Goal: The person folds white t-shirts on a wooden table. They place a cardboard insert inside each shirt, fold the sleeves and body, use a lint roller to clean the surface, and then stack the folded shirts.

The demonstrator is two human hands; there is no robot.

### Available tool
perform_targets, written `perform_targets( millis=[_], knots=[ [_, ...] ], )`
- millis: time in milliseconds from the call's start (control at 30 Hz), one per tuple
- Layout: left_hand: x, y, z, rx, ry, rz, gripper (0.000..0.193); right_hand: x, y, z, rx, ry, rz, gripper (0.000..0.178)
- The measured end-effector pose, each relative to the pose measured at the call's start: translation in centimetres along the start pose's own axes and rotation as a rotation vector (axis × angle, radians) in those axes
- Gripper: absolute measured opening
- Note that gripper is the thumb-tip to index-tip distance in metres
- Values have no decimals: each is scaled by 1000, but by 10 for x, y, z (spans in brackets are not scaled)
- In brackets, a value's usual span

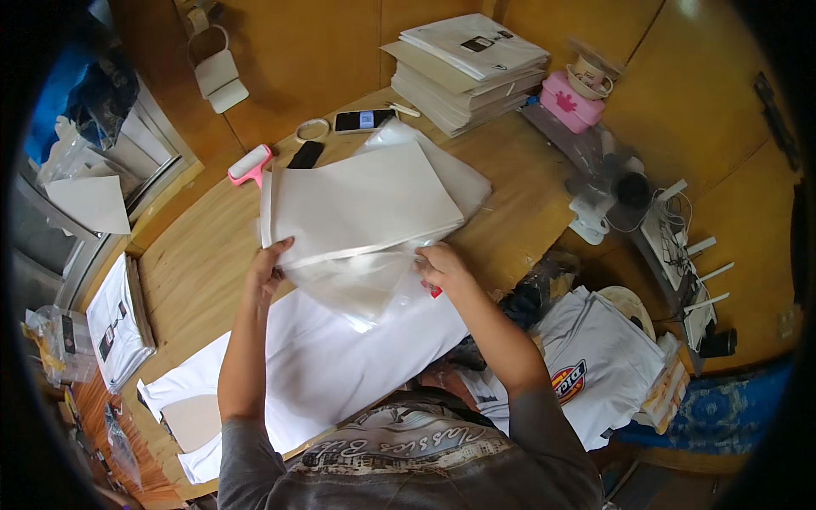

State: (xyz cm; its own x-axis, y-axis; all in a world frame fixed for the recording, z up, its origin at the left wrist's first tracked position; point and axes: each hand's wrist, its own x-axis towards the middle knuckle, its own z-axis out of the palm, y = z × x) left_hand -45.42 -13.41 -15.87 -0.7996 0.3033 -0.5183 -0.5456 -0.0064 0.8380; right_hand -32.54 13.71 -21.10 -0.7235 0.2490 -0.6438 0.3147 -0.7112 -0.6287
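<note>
A stack of off-white sheets lies in front of me on the table, over some clear plastic bags. My left hand is closed at the near left corner of the stack, gripping a crumpled clear plastic bag. On the bag's right side, the fingers of my right hand are pinched on its edge. A small red thing shows under that hand, too little of it to name. Below both hands a white T-shirt is spread out, with a beige board at its left end.
A pink lint roller, tape roll and phone lie along the far side. Behind stands a tall pile of boards topped by a folded shirt. Folded white shirts are stacked left; a printed grey shirt lies right.
</note>
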Motion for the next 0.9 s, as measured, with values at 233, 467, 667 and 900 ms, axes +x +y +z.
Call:
perform_targets(
  millis=[233,467,667,900],
  knots=[
    [72,10,-22,-69,-17,48,49,54,-15,53,159,-30,-42,23],
    [78,10,2,95,45,3,55,74,-29,14,-175,-139,-21,22],
    [69,-10,10,205,173,27,60,28,-46,0,-256,-195,31,27],
    [58,-7,13,-105,140,-83,48,34,-59,-28,-318,335,-480,36]
  ],
)
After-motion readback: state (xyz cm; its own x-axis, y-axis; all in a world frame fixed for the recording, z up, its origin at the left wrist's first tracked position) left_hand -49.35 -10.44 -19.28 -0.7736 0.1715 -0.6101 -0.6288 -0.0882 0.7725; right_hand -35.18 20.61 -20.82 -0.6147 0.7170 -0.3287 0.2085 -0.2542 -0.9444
